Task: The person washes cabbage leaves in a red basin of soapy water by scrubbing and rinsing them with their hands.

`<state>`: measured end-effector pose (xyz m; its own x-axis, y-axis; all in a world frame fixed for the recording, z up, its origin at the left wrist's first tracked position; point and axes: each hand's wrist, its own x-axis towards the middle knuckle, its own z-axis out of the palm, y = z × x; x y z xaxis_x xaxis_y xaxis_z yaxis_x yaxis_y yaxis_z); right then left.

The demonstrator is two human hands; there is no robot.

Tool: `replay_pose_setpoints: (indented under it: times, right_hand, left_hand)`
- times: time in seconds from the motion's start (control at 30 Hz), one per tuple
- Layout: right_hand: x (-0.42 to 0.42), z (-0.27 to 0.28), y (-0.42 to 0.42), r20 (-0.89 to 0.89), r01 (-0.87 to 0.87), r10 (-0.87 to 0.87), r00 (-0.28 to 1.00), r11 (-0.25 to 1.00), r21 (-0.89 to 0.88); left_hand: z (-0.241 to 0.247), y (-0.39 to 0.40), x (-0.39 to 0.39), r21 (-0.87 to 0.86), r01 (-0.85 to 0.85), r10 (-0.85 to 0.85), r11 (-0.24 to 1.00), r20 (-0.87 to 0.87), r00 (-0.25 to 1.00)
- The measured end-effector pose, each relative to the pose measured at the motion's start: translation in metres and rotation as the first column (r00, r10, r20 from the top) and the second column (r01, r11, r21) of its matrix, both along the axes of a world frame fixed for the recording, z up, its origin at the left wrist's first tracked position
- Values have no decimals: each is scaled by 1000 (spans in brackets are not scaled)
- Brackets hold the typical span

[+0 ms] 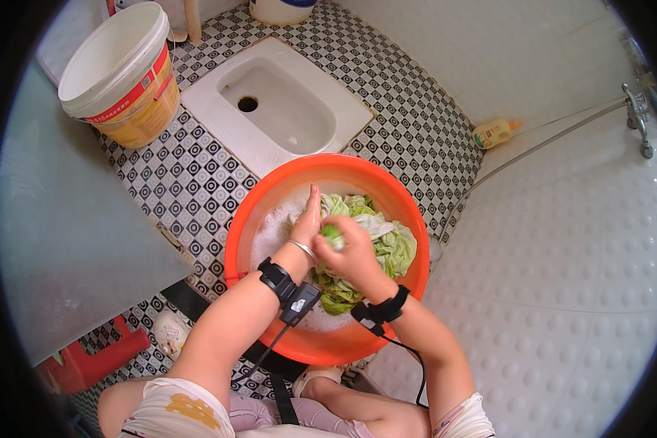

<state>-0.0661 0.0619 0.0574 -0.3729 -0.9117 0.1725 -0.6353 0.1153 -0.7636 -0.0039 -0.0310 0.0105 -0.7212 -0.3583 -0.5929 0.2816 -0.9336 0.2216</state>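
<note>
In front of me a round orange plastic basin (328, 353) holds sudsy water (271, 235) and a wet, crumpled green-and-white cloth (397, 249). My right hand (356, 252), slightly blurred, is curled around a bunched bright green part of the cloth. Beside it my left hand (308, 216) is seen edge-on, fingers straight and pointing away from me. Its palm faces the cloth, and its thumb and grip are hidden. A silver bangle (304, 251) circles my left wrist. Black strapped devices sit on my left forearm (290, 293) and right forearm (380, 312), with cables trailing down.
A white squat toilet (356, 117) is set in the patterned tile floor beyond the basin. A large bucket (137, 104) stands at left, near a frosted panel (82, 219). A red plastic object (98, 361) lies lower left. At right are a bottle (493, 134) and shower hose (547, 137).
</note>
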Motion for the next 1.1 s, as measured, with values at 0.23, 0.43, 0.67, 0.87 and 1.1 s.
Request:
replay_pose_setpoints:
  times: [0.23, 0.43, 0.67, 0.87, 1.1]
  right_hand:
    - [-19, -19, -4, -85, 244, -233, 969, 954, 173]
    - [-10, -17, 22, 13, 22, -24, 1000, 996, 82]
    - [-44, 8, 18, 219, 61, -89, 972, 990, 130]
    - [-52, 36, 17, 377, 274, -254, 891, 962, 1]
    - [-83, 84, 31, 657, 515, -272, 704, 832, -208]
  left_hand:
    - [-15, 29, -7, -72, 64, -58, 995, 84, 995]
    - [6, 6, 8, -315, 300, -263, 901, 155, 952]
    - [53, -13, 12, -799, 389, -328, 459, 255, 910]
    - [29, -12, 8, -979, 201, 111, 38, 204, 973]
    - [-43, -2, 17, -762, 624, 66, -174, 623, 779]
